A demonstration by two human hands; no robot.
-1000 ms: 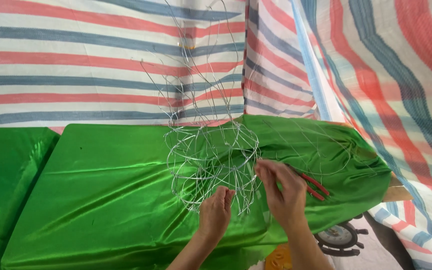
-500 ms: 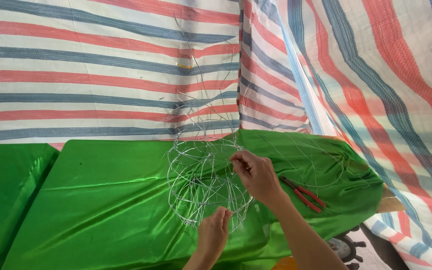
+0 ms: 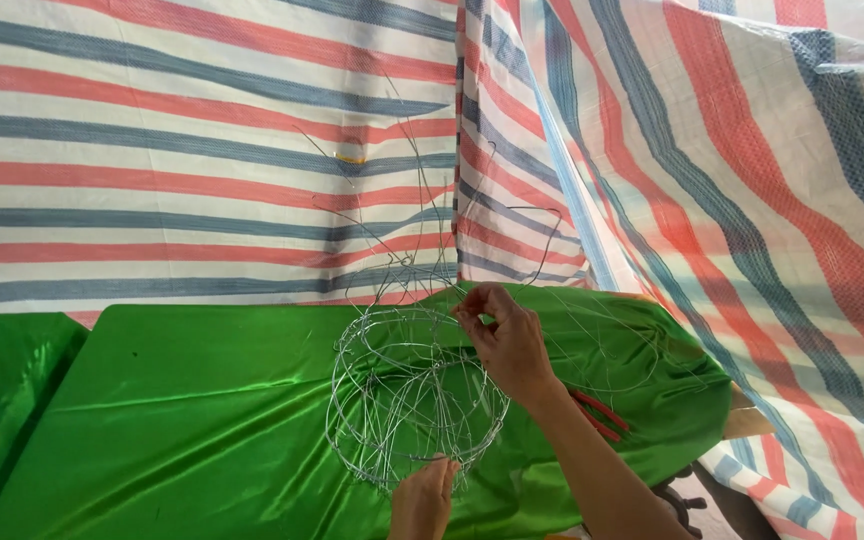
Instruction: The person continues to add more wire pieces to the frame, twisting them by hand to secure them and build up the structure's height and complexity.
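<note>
Nearest me, my left hand (image 3: 422,497) pinches the lower rim of the wire frame (image 3: 414,395), a rounded cage of silver wire standing on the green cloth (image 3: 182,420). Beyond it, my right hand (image 3: 505,335) pinches a strand at the upper rim. Red-handled pliers (image 3: 597,413) lie on the cloth just right of my wrist. Loose wire ends rise before the striped tarpaulin (image 3: 202,150)

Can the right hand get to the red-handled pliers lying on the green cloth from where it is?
Probably yes: the right hand pinches the silver wire frame, and the red-handled pliers lie uncovered beside its wrist.
</note>
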